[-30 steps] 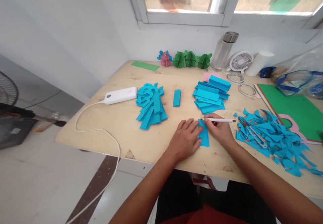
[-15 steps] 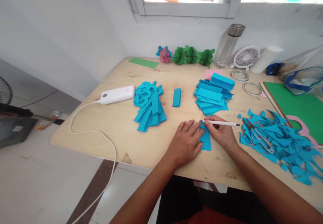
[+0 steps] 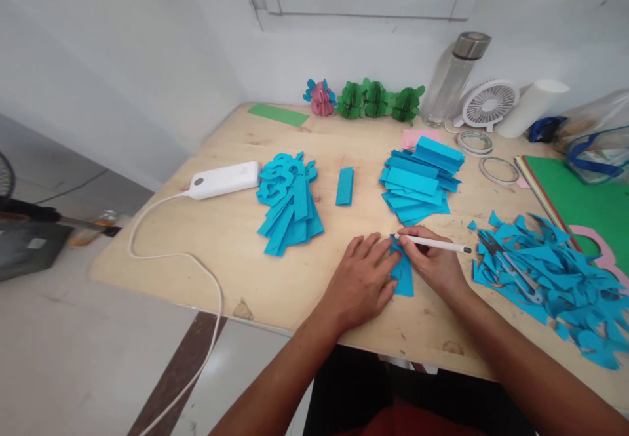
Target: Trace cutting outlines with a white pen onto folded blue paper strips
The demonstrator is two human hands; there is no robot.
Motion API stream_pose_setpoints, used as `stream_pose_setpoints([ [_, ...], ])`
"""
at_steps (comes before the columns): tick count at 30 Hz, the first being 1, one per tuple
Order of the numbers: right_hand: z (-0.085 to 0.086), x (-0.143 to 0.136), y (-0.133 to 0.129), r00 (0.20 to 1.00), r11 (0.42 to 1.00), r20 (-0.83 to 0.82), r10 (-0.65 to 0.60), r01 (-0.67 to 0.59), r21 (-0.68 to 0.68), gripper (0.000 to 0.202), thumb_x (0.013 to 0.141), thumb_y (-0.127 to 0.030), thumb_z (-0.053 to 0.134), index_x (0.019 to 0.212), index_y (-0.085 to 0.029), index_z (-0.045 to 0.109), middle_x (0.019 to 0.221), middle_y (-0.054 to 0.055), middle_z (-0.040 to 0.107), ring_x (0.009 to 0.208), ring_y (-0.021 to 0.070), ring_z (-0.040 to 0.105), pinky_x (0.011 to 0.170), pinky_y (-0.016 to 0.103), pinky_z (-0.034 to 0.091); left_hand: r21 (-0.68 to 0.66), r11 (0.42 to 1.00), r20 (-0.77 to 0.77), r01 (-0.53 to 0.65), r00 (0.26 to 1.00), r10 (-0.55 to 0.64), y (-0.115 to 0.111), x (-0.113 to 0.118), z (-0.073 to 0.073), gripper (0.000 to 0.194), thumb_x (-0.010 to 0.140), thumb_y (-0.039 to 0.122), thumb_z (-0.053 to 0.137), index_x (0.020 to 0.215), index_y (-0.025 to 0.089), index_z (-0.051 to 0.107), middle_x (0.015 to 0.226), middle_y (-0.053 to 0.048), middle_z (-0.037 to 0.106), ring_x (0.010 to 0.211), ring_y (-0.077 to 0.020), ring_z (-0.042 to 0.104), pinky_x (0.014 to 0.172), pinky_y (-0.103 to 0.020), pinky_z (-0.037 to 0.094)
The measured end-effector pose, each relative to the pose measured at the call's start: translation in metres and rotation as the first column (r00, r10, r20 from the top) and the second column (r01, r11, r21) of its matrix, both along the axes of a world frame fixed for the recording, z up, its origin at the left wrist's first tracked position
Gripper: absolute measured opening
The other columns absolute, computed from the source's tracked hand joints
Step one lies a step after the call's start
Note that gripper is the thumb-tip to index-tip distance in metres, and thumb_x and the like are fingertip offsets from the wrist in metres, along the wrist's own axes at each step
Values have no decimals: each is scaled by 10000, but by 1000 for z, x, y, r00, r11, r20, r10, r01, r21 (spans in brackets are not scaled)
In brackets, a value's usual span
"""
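My left hand (image 3: 361,283) lies flat, fingers stretched out, pressing a folded blue paper strip (image 3: 405,277) onto the table. Part of the strip is hidden under the fingers, and a faint drawn line shows on it. In my right hand (image 3: 437,262) is a white pen (image 3: 442,244), pinched near its tip, which meets the strip's far end. Beyond my hands lies a single folded blue strip (image 3: 344,187). A stack of folded blue paper (image 3: 417,183) sits behind the right hand. Left of it are blue cut-out paper shapes (image 3: 289,203) fanned in a pile.
Blue paper scraps (image 3: 565,285) with scissors (image 3: 515,272) on them spread at the right. A white power bank (image 3: 223,180) with a cable lies left. Along the wall stand green paper ornaments (image 3: 376,100), a glass bottle (image 3: 455,82) and a small fan (image 3: 489,105). Tape rolls (image 3: 498,170) lie nearby.
The view has shifted slightly, so the things on the table sit a little differently in the picture. Both hands keep nearly the same place on the strip, the pen tip still at its far end.
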State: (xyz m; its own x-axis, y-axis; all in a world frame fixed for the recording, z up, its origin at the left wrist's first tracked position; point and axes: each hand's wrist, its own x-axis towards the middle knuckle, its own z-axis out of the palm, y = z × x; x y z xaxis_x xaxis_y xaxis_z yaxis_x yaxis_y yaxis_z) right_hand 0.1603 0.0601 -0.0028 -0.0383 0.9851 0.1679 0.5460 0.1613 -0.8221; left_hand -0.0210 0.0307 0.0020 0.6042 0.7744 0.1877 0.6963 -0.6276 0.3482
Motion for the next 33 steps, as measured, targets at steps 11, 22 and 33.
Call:
stream_pose_setpoints([
  [11, 0, 3, 2, 979, 997, -193, -70, 65, -31, 197, 831, -386, 584, 852, -209, 667, 757, 27, 705, 668, 172, 630, 611, 284, 493, 10, 1000, -15, 4, 1000, -4, -1, 0, -1, 413, 937, 326, 463, 1335, 227, 509, 1467, -68, 459, 1367, -290, 375, 1125, -488, 302],
  [22, -5, 5, -1, 988, 998, -145, -58, 63, 24, 201, 805, -376, 575, 784, -194, 657, 671, 14, 662, 588, 153, 567, 551, 270, 436, 60, 998, -26, 5, 1000, -3, -2, 2, -8, 421, 924, 345, 485, 1325, 224, 525, 1452, -67, 481, 1354, -298, 383, 1103, -487, 316],
  [33, -9, 8, -6, 984, 995, -159, -84, 91, 35, 181, 789, -355, 571, 786, -193, 654, 692, 27, 680, 630, 173, 599, 581, 276, 453, 102, 995, -27, 3, 1000, 0, -1, 2, -11, 407, 922, 344, 503, 1307, 224, 556, 1429, -70, 506, 1342, -292, 395, 1090, -475, 334],
])
